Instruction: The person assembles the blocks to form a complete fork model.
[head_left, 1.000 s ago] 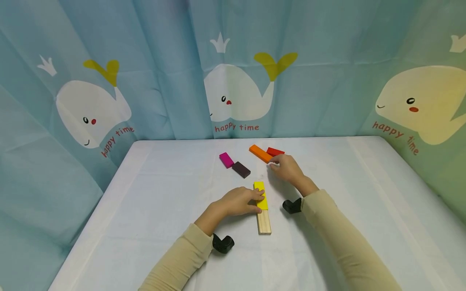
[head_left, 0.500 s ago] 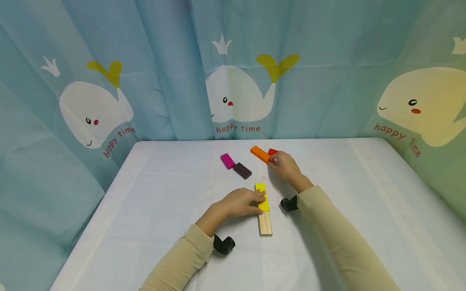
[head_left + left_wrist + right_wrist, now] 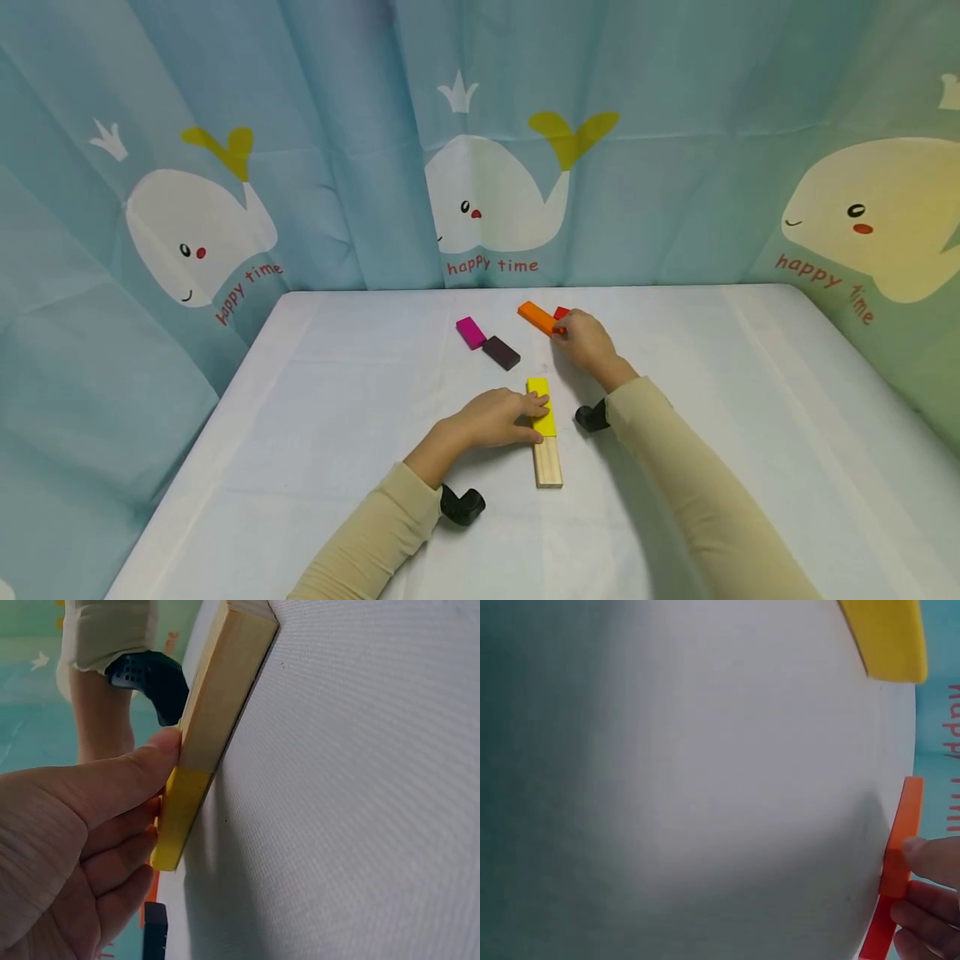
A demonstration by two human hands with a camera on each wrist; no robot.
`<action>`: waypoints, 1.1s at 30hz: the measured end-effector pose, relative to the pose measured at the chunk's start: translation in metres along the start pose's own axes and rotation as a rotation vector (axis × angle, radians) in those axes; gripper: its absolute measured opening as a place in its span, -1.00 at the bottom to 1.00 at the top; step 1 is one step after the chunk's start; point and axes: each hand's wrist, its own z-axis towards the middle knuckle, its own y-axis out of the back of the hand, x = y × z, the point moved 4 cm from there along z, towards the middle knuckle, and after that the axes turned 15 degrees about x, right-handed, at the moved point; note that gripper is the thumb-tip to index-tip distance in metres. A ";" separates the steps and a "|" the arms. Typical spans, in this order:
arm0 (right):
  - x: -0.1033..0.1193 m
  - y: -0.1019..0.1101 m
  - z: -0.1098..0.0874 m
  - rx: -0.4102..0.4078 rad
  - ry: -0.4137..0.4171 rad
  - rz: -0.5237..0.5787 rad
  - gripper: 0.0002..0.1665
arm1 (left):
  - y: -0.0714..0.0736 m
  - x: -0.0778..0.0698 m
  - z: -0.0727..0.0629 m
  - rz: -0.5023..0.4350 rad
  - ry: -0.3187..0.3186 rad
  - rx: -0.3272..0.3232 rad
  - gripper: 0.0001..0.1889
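Observation:
On the white table my left hand (image 3: 498, 417) holds a yellow block (image 3: 537, 385), its fingers across the top. My left thumb touches the seam where a plain wooden block (image 3: 548, 463) abuts the yellow one, end to end. Farther back, my right hand (image 3: 588, 342) pinches the near end of an orange block (image 3: 536, 315). A red block (image 3: 561, 312) lies against the orange one, mostly hidden behind my fingers; in the right wrist view, fingertips rest beside that red block (image 3: 879, 930), and the thumb is on the orange block (image 3: 904, 817).
Left of the orange block lie a magenta block (image 3: 471, 333) and a dark brown block (image 3: 501, 353), touching at their corners. A black wrist mount (image 3: 462, 506) sticks out under each sleeve. Behind the table hangs a blue whale-print curtain (image 3: 352, 167).
My right hand has moved slightly left and back, closing on the orange block's near end and covering more of the red one. My left hand stays on the yellow block.

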 end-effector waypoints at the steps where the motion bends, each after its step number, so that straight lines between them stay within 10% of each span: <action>1: 0.000 0.001 0.000 -0.002 0.003 -0.014 -0.76 | 0.000 0.000 0.000 0.000 0.000 0.000 -0.46; 33: 0.007 0.002 -0.012 0.077 -0.025 -0.072 -0.81 | 0.001 -0.001 0.000 0.011 0.010 0.008 -0.48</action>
